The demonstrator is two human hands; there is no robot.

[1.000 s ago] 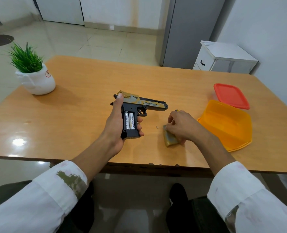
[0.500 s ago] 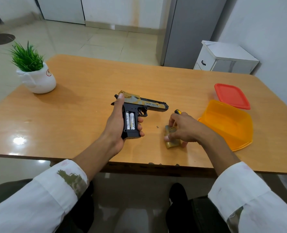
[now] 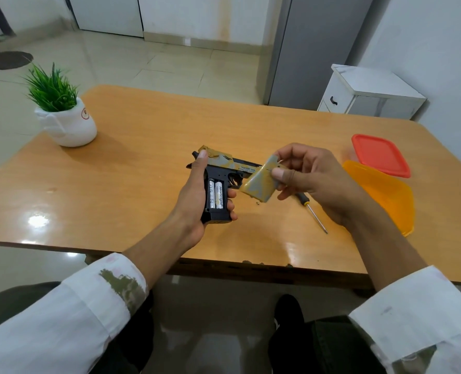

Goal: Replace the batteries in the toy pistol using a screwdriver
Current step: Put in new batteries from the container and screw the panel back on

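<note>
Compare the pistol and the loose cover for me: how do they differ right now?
The pistol is larger, mostly black with a camouflage top; the cover is a small flat plate, camouflage all over. The left hand grips the pistol round its handle; the right hand pinches the cover by one end. The pistol's handle shows two batteries; the cover is off it. Both carry tan-grey camouflage.

Floor: pale glossy tiles [image 3: 170, 66] across the upper left, a dark round mat [image 3: 6, 60] at the far left edge.
Walls: plain white wall [image 3: 426, 44] at upper right; white doors [image 3: 107, 14] along the top.
Furniture: wooden table [image 3: 143, 136] mid-frame; tall grey cabinet [image 3: 304, 49] top centre; small white drawer unit [image 3: 364, 95] just right of it.
Light: bright glare spots [image 3: 37, 221] on the table's lower left.
</note>
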